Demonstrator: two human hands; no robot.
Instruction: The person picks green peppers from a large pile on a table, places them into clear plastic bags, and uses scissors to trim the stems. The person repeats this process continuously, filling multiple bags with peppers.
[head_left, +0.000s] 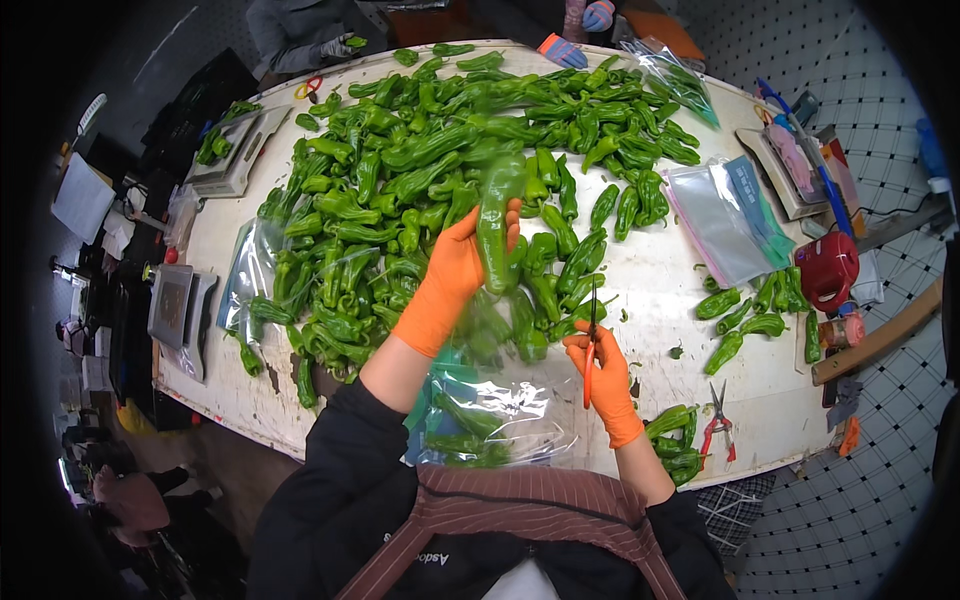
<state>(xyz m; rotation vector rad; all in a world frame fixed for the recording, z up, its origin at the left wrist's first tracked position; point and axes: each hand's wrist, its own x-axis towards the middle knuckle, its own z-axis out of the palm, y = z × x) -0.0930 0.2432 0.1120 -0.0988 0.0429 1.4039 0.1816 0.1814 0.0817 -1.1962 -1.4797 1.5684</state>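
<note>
My left hand (454, 274), in an orange glove, holds a long green pepper (494, 225) upright above the table. Its fingers wrap behind the pepper. In my right hand (611, 382), gloved the same way, are slim scissors with orange handles (589, 367); the dark blades point away from me. A large heap of green peppers (345, 202) spreads beyond and to the left of my left hand. Close to my body lies a clear plastic bag (517, 420) with several peppers inside. Some loose peppers (551, 296) lie between my two hands.
Red-handled pruning shears (718, 431) lie right of my right forearm, beside several peppers (675, 442). Flat plastic bags (720, 217) and a red kettle (826, 270) are at the right. Scales (180, 315) stand along the left edge. Across the table are co-workers' gloved hands (562, 52).
</note>
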